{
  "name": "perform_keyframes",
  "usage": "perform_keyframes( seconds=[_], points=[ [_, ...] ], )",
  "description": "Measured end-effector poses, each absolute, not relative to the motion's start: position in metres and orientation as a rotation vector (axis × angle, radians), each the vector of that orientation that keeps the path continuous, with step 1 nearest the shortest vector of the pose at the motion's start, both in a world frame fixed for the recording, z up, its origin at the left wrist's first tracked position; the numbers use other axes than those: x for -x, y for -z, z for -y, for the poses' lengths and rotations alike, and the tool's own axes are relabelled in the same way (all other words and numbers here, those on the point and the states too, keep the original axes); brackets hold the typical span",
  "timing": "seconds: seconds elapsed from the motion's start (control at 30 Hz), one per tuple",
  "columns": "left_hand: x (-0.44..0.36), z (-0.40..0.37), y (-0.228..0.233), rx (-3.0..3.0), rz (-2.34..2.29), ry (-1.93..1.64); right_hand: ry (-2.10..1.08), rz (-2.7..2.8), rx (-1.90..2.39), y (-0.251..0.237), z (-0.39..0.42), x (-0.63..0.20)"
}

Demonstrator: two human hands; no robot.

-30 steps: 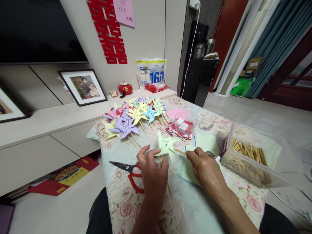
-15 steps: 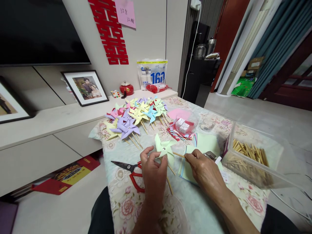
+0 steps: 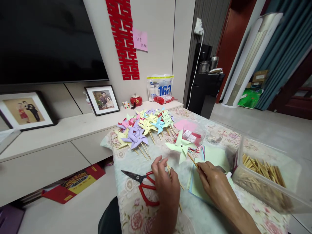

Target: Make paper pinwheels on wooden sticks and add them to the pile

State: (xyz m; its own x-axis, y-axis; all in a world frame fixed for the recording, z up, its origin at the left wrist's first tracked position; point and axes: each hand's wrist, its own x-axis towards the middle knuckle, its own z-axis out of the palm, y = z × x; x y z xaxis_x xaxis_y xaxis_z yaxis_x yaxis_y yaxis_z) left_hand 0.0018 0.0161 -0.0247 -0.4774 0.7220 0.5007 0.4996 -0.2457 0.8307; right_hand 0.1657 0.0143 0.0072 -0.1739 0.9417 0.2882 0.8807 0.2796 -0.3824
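A pale green paper pinwheel [image 3: 181,146] is held up over the table by its thin wooden stick, pinched in my right hand [image 3: 214,182]. My left hand [image 3: 167,185] is apart from the pinwheel, its fingers loosely bent and separated with nothing visible between them. Loose sticks [image 3: 180,207] lie partly hidden under and beside my left hand. To its left, red-handled scissors [image 3: 138,178] rest on the tablecloth, blades apart. Beneath my right hand is a stack of pastel paper sheets [image 3: 195,182].
Several finished pinwheels [image 3: 146,125] are heaped at the table's far left. On the right stands a clear plastic box [image 3: 262,191] of wooden sticks [image 3: 263,167]. A clear round container [image 3: 214,137] and pink paper [image 3: 181,124] lie farther back. The cabinet [image 3: 73,125] borders the table.
My left hand has let go of the pinwheel. My right hand has lifted the pinwheel by its stick, up and away from the left hand. The camera view has tilted up and left.
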Motion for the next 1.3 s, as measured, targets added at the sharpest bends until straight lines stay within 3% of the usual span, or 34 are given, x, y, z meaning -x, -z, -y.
perform_keyframes(
  seconds=[0.37,0.6,0.83,1.3],
  points=[
    [-0.012,-0.012,0.028,-1.885,-1.666,-1.689,-0.641,2.062,1.519,-0.059,-0.087,-0.128],
    [-0.007,-0.008,0.017,-1.864,-1.669,-1.948,-0.865,2.065,1.524,-0.030,-0.139,-0.069],
    [-0.009,-0.008,0.015,-1.833,-1.644,-2.005,-0.869,2.042,1.585,-0.002,-0.165,-0.026],
    [-0.012,-0.013,0.017,-1.788,-1.586,-2.027,-0.909,2.045,1.566,0.013,-0.176,-0.015]
  ],
)
